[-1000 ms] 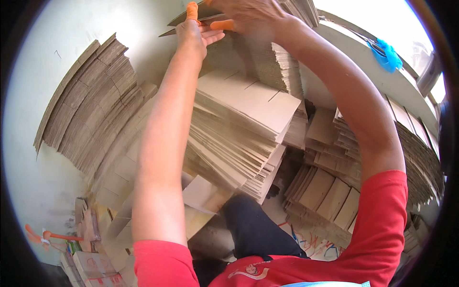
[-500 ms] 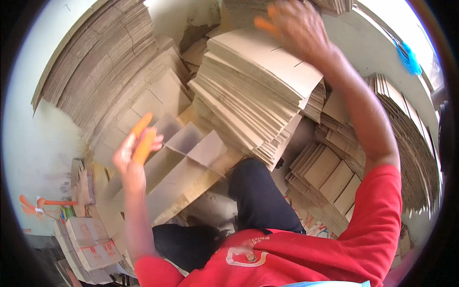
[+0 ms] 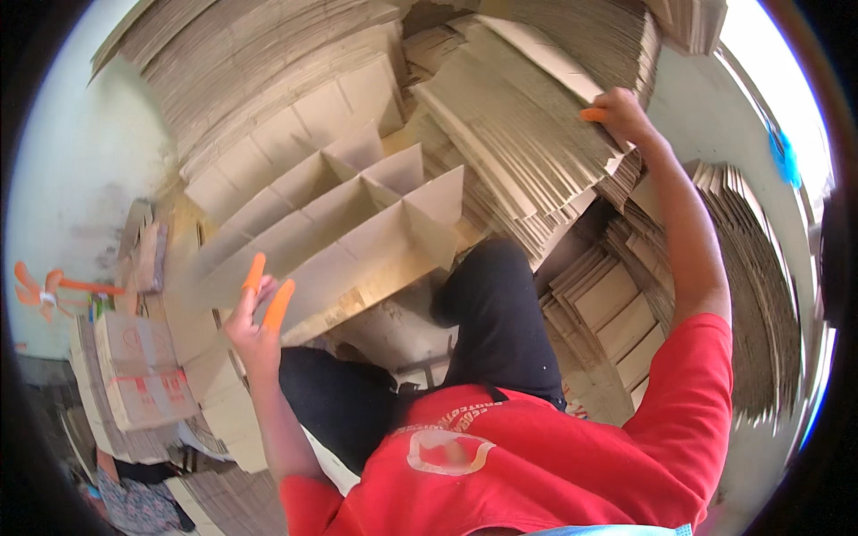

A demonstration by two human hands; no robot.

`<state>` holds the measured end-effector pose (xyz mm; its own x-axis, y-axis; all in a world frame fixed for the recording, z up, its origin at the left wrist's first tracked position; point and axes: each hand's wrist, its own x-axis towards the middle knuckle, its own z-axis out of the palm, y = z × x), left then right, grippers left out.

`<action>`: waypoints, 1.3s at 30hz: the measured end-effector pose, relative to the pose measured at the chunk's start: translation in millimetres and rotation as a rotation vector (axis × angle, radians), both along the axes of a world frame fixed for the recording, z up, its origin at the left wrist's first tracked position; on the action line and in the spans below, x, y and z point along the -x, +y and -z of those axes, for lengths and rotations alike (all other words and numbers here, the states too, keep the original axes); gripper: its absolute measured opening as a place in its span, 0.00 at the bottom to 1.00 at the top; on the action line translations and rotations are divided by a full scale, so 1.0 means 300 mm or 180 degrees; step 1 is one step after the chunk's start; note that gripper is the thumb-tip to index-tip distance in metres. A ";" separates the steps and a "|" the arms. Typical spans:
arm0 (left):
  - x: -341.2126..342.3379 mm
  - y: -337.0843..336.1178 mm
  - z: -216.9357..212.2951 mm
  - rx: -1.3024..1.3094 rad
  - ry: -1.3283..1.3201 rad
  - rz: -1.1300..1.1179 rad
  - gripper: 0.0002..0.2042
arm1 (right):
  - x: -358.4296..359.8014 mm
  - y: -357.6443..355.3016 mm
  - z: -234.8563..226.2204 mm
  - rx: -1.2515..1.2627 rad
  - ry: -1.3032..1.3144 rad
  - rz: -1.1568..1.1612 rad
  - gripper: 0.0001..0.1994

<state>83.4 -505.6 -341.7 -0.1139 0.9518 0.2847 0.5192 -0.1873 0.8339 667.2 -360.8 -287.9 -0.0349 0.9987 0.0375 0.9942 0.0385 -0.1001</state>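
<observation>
My right hand (image 3: 623,118), with an orange finger cot showing, is closed on the right end of a cardboard sheet (image 3: 541,55) at the top of a leaning stack of flat sheets (image 3: 509,134). My left hand (image 3: 256,322) hovers at the near left edge of the work surface. Its fingers are apart, two of them in orange finger cots, and nothing is in them. Beyond it stands an assembled cardboard divider (image 3: 344,232), its strips crossing upright on a wooden board (image 3: 357,293).
Tall piles of cardboard (image 3: 268,67) line the back left. More stacked cardboard (image 3: 737,268) curves along the right wall, with smaller sheets (image 3: 603,308) below. At the left are a taped carton (image 3: 143,366) and an orange fan (image 3: 49,290). My knee (image 3: 496,286) is close to the board.
My right hand has come down from the far side of the stack and taken hold of a sheet's right end. My left hand stays open. The view has shifted, showing more of the divider.
</observation>
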 end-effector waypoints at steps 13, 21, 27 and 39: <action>-0.011 0.105 0.092 -0.0824 0.1978 0.0555 0.21 | 0.673 -0.246 -0.336 -0.1351 0.1397 -0.1113 0.21; -0.019 0.142 0.163 -0.0505 0.1382 0.0867 0.12 | 0.919 -0.238 -0.237 -0.0563 0.1925 -0.1400 0.05; -0.014 0.160 0.201 -0.0714 0.1326 0.0847 0.10 | 1.007 -0.178 -0.161 -0.0578 0.1808 -0.1512 0.07; -0.012 0.196 0.221 -0.0649 0.0983 0.0764 0.08 | 1.103 -0.163 -0.156 -0.0504 0.1442 -0.1729 0.09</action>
<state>87.0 -446.8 -408.1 0.2236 0.8618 0.4553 0.6599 -0.4776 0.5800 336.4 -409.6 -241.2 -0.4712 0.8262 0.3087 0.6928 0.5634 -0.4501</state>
